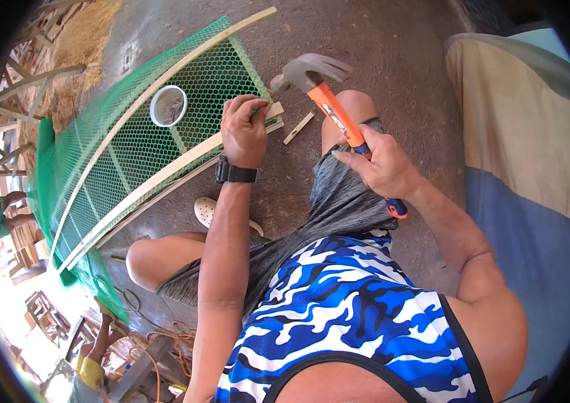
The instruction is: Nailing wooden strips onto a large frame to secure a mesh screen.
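Observation:
My right hand (392, 164) is wrapped round the handle of a claw hammer (335, 111) with an orange and dark blue grip. The hammer's metal head is raised near the corner of a wooden frame, slightly blurred. My left hand (243, 131), a dark band on its wrist, rests at the end of the frame's near wooden strip (164, 173). Its fingers are curled in a pinch, and what they hold, if anything, is too small to make out. Green plastic mesh (211, 87) stretches across the frame, under a second curved strip (130, 111).
A white round tub (169, 106) with small dark contents sits on the mesh. A short wood offcut (298, 128) lies on the floor beside my knee. Tan and blue fabric (520, 127) covers something at right. Wooden pieces, cords (157, 336) and other people occupy the left.

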The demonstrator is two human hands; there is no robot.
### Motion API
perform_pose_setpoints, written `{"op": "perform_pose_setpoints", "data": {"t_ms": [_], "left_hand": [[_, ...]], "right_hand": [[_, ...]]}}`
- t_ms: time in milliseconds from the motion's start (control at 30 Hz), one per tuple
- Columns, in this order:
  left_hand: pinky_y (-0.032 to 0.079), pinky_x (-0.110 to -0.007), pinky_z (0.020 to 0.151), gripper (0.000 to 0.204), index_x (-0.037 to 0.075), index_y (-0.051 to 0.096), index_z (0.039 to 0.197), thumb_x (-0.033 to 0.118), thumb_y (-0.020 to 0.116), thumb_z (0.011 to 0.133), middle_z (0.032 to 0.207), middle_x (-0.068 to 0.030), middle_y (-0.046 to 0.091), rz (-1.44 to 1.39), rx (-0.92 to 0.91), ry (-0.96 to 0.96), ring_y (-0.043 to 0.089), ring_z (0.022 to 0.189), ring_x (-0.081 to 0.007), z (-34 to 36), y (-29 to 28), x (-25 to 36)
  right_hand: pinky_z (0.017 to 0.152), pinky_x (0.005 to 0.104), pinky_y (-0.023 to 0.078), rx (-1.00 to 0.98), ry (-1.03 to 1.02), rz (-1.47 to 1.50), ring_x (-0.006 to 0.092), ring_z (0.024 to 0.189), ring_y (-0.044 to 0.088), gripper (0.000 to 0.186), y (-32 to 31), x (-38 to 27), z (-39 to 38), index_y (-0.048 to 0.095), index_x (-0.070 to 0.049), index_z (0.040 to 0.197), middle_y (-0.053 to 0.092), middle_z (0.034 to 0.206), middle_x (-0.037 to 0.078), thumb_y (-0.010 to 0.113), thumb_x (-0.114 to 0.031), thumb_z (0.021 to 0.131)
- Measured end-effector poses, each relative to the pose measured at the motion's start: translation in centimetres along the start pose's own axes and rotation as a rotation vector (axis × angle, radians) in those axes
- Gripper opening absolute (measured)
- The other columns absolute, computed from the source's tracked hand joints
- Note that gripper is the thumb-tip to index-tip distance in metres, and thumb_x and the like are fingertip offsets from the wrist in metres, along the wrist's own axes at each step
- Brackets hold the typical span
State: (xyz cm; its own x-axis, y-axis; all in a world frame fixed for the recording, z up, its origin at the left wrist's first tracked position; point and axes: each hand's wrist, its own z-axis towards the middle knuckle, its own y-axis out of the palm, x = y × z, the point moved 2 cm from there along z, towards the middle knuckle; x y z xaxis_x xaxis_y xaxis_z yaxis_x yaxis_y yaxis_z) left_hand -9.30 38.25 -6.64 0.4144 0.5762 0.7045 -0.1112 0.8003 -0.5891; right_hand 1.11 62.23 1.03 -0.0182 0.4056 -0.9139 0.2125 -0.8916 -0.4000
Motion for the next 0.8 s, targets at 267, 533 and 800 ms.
{"op": "perform_pose_setpoints", "data": {"t_ms": [267, 533, 800], "left_hand": [[0.051, -0.039, 0.081, 0.009, 0.005, 0.073, 0.086, 0.001, 0.072, 0.078, 0.093, -0.0075, 0.07, 0.009, -0.018, 0.026, 0.062, 0.091, -0.0277, -0.2, 0.6, -0.2], [0.051, -0.039, 0.08, 0.008, 0.002, 0.072, 0.085, -0.001, 0.071, 0.077, 0.092, -0.0089, 0.07, 0.024, 0.007, 0.025, 0.062, 0.091, -0.029, -0.3, 0.4, -0.2], [0.052, -0.039, 0.079, 0.009, 0.001, 0.071, 0.085, -0.002, 0.072, 0.076, 0.091, -0.0102, 0.07, 0.035, -0.006, 0.018, 0.063, 0.09, -0.0297, -0.1, 0.3, 0.0]], "right_hand": [[0.051, 0.0369, 0.049, -0.023, -0.034, -0.221, 0.0312, 0.056, 0.068, 0.026, 0.1, -1.9, 0.1, 0.059, 0.003, 0.1, 0.063, 0.063, 0.02, 0.068, -0.021, 0.097], [0.05, 0.0416, 0.049, -0.087, -0.022, -0.385, 0.0348, 0.056, 0.067, 0.027, 0.8, -0.7, 0.6, 0.057, 0.003, 0.1, 0.063, 0.063, 0.02, 0.066, -0.023, 0.099], [0.049, 0.0406, 0.049, 0.018, -0.126, -0.369, 0.033, 0.054, 0.066, 0.028, 1.2, -0.8, 0.1, 0.058, 0.002, 0.1, 0.063, 0.061, 0.017, 0.063, -0.025, 0.1]]}}
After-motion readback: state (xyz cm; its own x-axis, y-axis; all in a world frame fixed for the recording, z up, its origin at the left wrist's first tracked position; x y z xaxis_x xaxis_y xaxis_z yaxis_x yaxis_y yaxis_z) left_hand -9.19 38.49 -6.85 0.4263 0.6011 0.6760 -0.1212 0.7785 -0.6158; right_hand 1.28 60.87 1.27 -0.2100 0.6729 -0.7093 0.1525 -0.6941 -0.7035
